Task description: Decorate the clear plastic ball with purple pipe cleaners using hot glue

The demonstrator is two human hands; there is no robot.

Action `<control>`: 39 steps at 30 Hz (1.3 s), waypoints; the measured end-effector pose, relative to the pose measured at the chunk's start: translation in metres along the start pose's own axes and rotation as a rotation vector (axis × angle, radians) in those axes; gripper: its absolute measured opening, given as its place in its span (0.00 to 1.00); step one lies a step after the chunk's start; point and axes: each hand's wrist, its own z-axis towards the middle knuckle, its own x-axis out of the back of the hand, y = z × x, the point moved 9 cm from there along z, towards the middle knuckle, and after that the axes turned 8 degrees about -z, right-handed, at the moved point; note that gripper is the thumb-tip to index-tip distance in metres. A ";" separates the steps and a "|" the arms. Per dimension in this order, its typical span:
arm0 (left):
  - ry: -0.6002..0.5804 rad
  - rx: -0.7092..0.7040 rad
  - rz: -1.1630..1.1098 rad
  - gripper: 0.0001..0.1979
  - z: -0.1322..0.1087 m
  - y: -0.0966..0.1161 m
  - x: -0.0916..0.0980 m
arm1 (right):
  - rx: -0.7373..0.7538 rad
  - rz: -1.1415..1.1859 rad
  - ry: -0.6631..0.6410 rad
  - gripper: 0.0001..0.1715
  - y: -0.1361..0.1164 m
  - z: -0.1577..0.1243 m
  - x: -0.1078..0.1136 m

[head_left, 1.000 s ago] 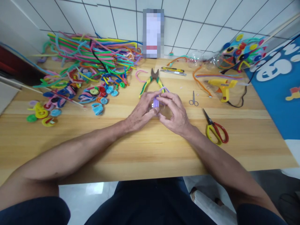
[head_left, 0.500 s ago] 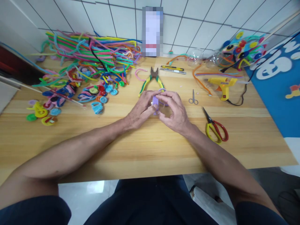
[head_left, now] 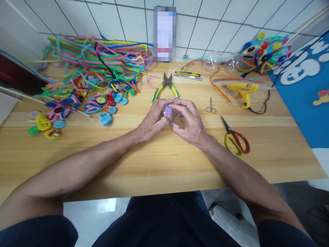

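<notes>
Between both hands is a purple pipe cleaner (head_left: 168, 111), wound into a small ribbed bundle, with a loose length curving out behind the right fingers. My left hand (head_left: 156, 118) is closed on the bundle from the left, thumb across its lower front and fingers over the top. From the right, my right hand (head_left: 190, 120) pinches at the purple pipe cleaner with bent fingers; part of it is hidden behind them. Just beyond the hands lie pliers (head_left: 167, 82) with yellow-green handles, jaws spread, and a curved pink pipe cleaner (head_left: 151, 81).
A large heap of coloured pipe cleaners (head_left: 89, 55) covers the back left, with small coiled pieces in front. Small scissors (head_left: 211, 107), larger red-and-yellow scissors (head_left: 235, 137) and a yellow glue gun (head_left: 244, 92) lie right. A phone (head_left: 165, 34) leans on the tiled wall; a utility knife (head_left: 187, 73) lies nearby.
The whole view has shifted slightly, so things on the table appear a little further left. Both hands keep nearly the same hold on the purple pipe cleaner.
</notes>
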 end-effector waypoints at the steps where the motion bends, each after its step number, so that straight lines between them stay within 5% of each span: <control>1: -0.001 -0.007 0.005 0.28 0.000 0.000 0.000 | 0.001 0.002 0.001 0.34 0.000 0.000 0.000; 39: -0.056 0.064 -0.024 0.27 0.002 0.002 0.002 | -0.014 0.003 -0.030 0.33 0.004 0.001 -0.003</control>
